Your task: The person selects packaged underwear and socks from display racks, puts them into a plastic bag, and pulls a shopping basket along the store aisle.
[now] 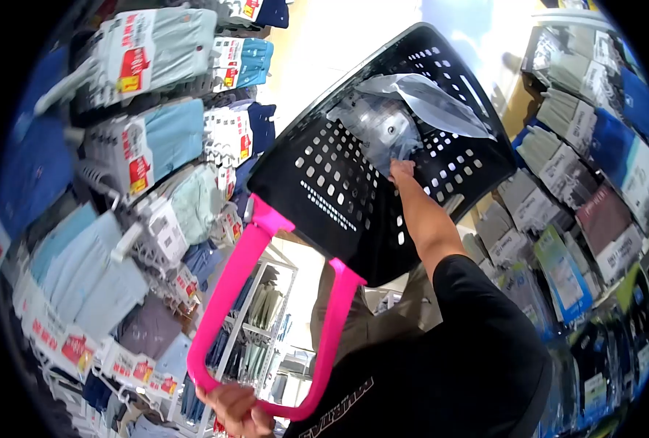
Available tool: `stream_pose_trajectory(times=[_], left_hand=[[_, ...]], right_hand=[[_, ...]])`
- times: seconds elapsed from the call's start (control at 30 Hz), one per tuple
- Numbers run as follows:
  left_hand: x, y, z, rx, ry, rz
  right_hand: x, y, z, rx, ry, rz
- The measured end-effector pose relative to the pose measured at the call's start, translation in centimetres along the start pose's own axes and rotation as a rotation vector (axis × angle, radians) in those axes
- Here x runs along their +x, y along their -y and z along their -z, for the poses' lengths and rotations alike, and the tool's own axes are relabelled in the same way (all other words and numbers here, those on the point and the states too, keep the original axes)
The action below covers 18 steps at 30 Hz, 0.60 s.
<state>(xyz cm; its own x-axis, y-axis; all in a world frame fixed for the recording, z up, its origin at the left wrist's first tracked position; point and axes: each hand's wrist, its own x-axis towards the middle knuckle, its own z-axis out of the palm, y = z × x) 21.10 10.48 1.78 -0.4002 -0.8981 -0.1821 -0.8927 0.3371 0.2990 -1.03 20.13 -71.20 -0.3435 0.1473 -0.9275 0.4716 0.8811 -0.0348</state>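
Note:
A black shopping basket (331, 191) with a perforated bottom and sides tilts across the centre. Its pink handle (226, 292) reaches down to the lower left, where my left hand (237, 410) is wrapped round the bottom bar. Inside the basket, my right hand (402, 170) has its fingers closed on the lower edge of a clear plastic package (383, 128) with a round, dark-centred spot on it. A translucent whitish plastic sheet (441, 106) lies beside that package, towards the basket's far side.
Hanging packs of folded clothing (175, 135) with red and white labels fill the left racks. More packaged garments (558, 146) line the shelves on the right. Below the basket, behind the handle, stands a white metal rack (259, 330) with clothes.

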Motion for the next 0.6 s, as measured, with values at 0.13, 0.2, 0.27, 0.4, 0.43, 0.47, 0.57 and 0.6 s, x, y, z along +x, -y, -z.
stream_pose_trajectory(times=[0.13, 0.2, 0.27, 0.4, 0.43, 0.47, 0.57, 0.6], left_hand=[[1.4, -1.8, -0.6, 0.072, -0.011, 0.036], [1.4, -1.7, -0.9, 0.057, -0.031, 0.042], [0.7, -0.9, -0.9, -0.006, -0.059, -0.002], [1.6, -0.8, -1.5, -0.153, -0.112, -0.087], [1.8, -0.9, -2.0, -0.179, -0.094, -0.085], [0.8, -1.7, -1.6, -0.222, -0.069, -0.088], [2.1, -1.6, -1.2, -0.235, -0.105, -0.134], [2.3, -1.7, -1.1, -0.237, -0.118, -0.143]], right_hand=[[1.3, 0.4, 0.2, 0.184, 0.245, -0.108], [2.4, -0.1, 0.2, 0.059, 0.269, -0.054], [0.4, 0.2, 1.3, -0.286, 0.149, 0.348], [-9.6, 6.4, 5.3, -0.512, -0.066, 0.522], [-13.0, 8.0, 7.0, -0.532, -0.041, 0.595], [-14.2, 6.2, 8.3, -0.459, -0.121, 0.599], [-15.3, 8.3, 7.4, -0.373, -0.094, 0.765], [-16.9, 9.1, 7.8, -0.346, -0.111, 0.758]])
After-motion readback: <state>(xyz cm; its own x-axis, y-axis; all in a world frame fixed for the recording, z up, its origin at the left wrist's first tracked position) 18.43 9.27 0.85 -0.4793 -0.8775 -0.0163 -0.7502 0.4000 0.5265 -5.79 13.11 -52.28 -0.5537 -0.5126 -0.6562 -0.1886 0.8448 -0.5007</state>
